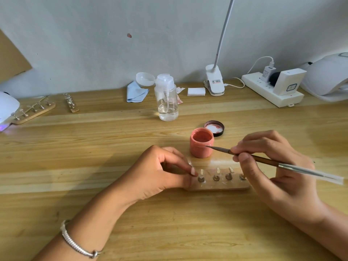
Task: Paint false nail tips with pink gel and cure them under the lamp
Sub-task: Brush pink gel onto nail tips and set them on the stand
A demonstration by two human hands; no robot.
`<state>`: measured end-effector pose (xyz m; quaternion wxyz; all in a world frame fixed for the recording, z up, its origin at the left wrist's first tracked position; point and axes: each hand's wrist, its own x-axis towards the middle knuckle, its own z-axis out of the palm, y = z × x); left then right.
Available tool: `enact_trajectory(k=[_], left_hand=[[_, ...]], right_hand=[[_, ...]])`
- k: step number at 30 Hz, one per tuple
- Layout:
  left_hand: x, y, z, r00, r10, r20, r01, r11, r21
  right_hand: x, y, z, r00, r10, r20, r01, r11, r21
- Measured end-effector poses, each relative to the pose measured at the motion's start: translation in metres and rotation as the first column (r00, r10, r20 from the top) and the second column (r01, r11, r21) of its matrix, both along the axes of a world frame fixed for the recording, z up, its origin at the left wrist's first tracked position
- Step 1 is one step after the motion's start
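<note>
Table [94, 147]: pale wooden planks with a long grain and a slight sheen.
Left hand [165, 172]: fingers curled in, with thumb and forefinger pinching the left end of the wooden holder [218, 186]. A twisted silver bracelet [75, 242] sits on the wrist.
Right hand [273, 162]: thumb and first fingers grasp the brush [263, 159] near its ferrule, and the hand covers the holder's right end.
Brush: thin brown shaft that turns to silvery metal and ends in a pale tail. Its fine pointed tip touches the near rim of the gel jar [201, 144].
Gel jar: short, round and open, with pink smeared over its wall. It stands just behind the holder, between the hands.
Lid [214, 128]: dark ribbed ring lying upside down behind the jar, with pink blots on its white liner.
Wooden holder: flat light strip lying crosswise near the table's front edge. Four small metal stands rise in a row from it.
Nail tips [218, 170]: small translucent slivers on top of the stands, too faint to tell their colour.
Pump bottle [167, 98]: clear plastic, about a quarter full of clear liquid, with its domed cap flipped open.
Cloth [136, 92]: soft, blue and crumpled, lying left of the bottle.
Pads [196, 91]: a white square stack near the wall.
Clip lamp [214, 81]: white clamp base with a slim bent neck.
Power strip [271, 93]: white block holding a charger and a boxy adapter.
Curing lamp [327, 76]: smooth white dome at the far right.
Second lamp [7, 108]: white dome at the left edge with a violet glow beneath it. Another holder strip [33, 112] lies at its mouth.
</note>
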<state>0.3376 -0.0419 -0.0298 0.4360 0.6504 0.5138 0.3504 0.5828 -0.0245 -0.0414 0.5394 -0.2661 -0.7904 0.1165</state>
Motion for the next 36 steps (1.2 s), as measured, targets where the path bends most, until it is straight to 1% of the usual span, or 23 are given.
enact_trajectory(k=[3, 7, 11, 14, 20, 23, 25, 28, 30, 31, 33, 36], left_hand=[[-0.001, 0.0, -0.004, 0.999, -0.01, -0.047, 0.01, 1.0, -0.001], [0.0, 0.001, -0.003, 0.998, -0.007, -0.057, 0.007, 1.0, 0.002], [0.002, 0.0, 0.0, 0.996, 0.0, -0.092, 0.004, 0.999, 0.035], [0.008, -0.002, -0.002, 0.996, 0.02, -0.091, -0.014, 0.998, 0.058], [0.018, -0.002, -0.008, 0.994, 0.06, -0.096, -0.045, 0.988, 0.15], [0.019, -0.002, -0.011, 0.985, 0.092, -0.149, -0.053, 0.968, 0.246], [0.021, -0.002, -0.012, 0.966, 0.122, -0.229, -0.032, 0.931, 0.363], [0.023, -0.003, -0.012, 0.918, 0.17, -0.359, 0.054, 0.842, 0.536], [0.023, -0.005, -0.011, 0.889, 0.204, -0.41, 0.111, 0.773, 0.625], [0.024, -0.006, -0.012, 0.88, 0.218, -0.423, 0.132, 0.742, 0.657], [0.025, -0.008, -0.012, 0.882, 0.226, -0.413, 0.149, 0.698, 0.7], [0.025, -0.009, -0.008, 0.934, 0.222, -0.282, 0.07, 0.658, 0.75]], right_hand=[[0.0, 0.0, 0.0, 1.0, 0.0, 0.0, 0.0, 1.0, 0.003], [0.0, 0.001, -0.001, 1.0, -0.008, 0.012, 0.008, 1.0, 0.002], [0.0, 0.0, 0.0, 1.0, -0.015, 0.004, 0.015, 1.0, -0.002], [-0.001, -0.001, 0.001, 1.0, -0.022, -0.005, 0.022, 1.0, -0.015], [-0.001, -0.002, 0.004, 0.997, -0.043, -0.056, 0.039, 0.996, -0.077], [-0.001, -0.001, 0.005, 0.996, -0.055, -0.065, 0.048, 0.994, -0.102], [-0.001, 0.002, 0.007, 0.996, -0.076, -0.052, 0.069, 0.99, -0.125], [0.0, 0.008, 0.02, 0.994, -0.1, -0.047, 0.088, 0.974, -0.208], [0.003, 0.013, 0.032, 0.989, -0.125, -0.076, 0.099, 0.956, -0.278], [0.005, 0.017, 0.038, 0.987, -0.145, -0.065, 0.119, 0.946, -0.302], [0.008, 0.024, 0.05, 0.988, -0.153, 0.011, 0.148, 0.931, -0.333], [0.004, 0.034, 0.064, 0.99, -0.098, 0.103, 0.13, 0.919, -0.373]])
